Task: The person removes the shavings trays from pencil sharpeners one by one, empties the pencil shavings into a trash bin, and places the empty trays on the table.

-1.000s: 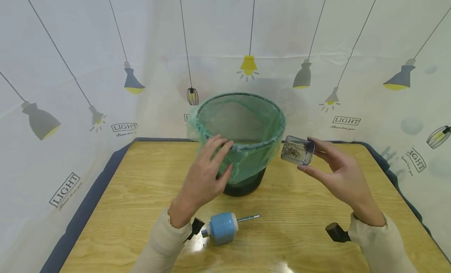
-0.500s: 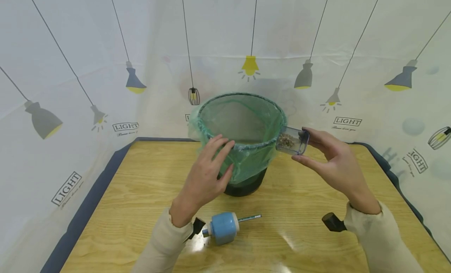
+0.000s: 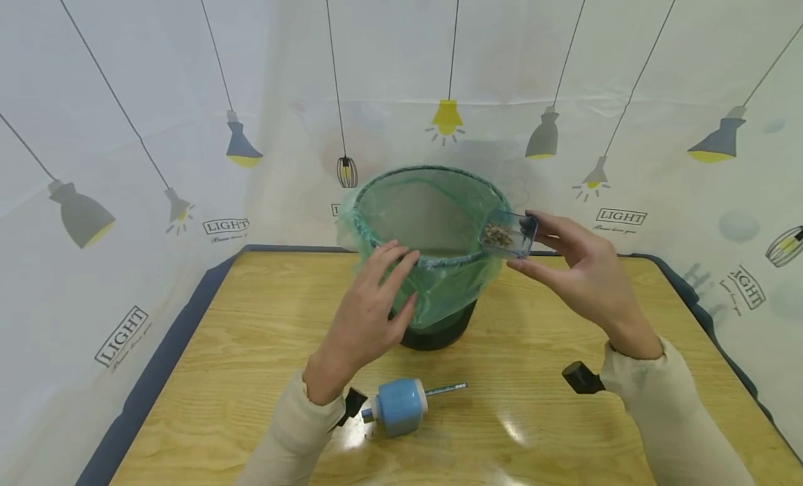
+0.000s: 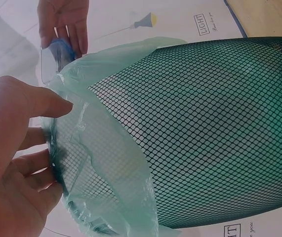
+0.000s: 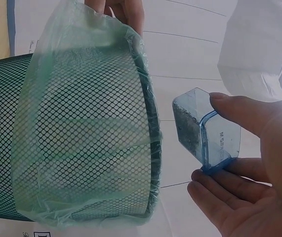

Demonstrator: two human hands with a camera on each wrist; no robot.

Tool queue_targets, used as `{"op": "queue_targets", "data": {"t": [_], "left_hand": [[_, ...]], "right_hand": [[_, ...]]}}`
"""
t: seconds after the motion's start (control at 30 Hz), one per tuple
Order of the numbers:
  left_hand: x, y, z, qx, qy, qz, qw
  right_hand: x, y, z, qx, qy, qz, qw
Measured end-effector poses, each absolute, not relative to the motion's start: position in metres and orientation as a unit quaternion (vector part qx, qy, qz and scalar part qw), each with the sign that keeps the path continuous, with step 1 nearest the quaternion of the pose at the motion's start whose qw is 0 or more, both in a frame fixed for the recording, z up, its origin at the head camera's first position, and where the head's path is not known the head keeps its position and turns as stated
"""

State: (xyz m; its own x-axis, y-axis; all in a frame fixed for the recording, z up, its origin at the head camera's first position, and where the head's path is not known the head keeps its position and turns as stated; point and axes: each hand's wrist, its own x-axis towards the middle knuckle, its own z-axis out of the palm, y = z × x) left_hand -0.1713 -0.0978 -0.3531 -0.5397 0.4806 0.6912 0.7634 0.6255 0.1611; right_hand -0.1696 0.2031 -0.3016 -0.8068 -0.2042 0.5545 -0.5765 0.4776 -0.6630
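A mesh trash can (image 4: 205, 113) with a green plastic bag (image 3: 433, 294) folded over its rim stands on the table. My left hand (image 3: 370, 308) holds its near rim, fingers hooked over the edge and thumb along the outside. My right hand (image 3: 580, 273) pinches a clear bluish sharpener shavings container (image 5: 215, 131) between thumb and fingers. The container lies tilted sideways at the can's right rim, with brownish pencil shavings (image 3: 498, 235) gathered at its left end. In front of the can lies a blue pencil sharpener (image 3: 400, 406) with a pencil (image 3: 447, 388) sticking out of it.
The wooden table (image 3: 251, 319) has a dark blue edge (image 3: 182, 298). A white backdrop (image 3: 389, 67) printed with hanging lamps rises behind and on both sides. A black wrist-camera mount (image 3: 582, 378) juts from the right sleeve.
My right hand has moved left and upward, bringing the shavings container from beside the trash can to its right rim. My left hand stays at the rim.
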Motion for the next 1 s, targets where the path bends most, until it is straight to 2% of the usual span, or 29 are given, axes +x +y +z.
{"op": "queue_targets", "data": {"t": [0.73, 1.0], "left_hand": [[-0.172, -0.099, -0.352, -0.370, -0.846, -0.224, 0.313], [-0.172, -0.099, -0.352, -0.369, -0.846, -0.223, 0.313]], "right_hand": [[-0.194, 0.182, -0.299, 0.259, -0.818, 0.476, 0.192], [-0.205, 0.172, -0.299, 0.296, -0.799, 0.479, 0.211]]}}
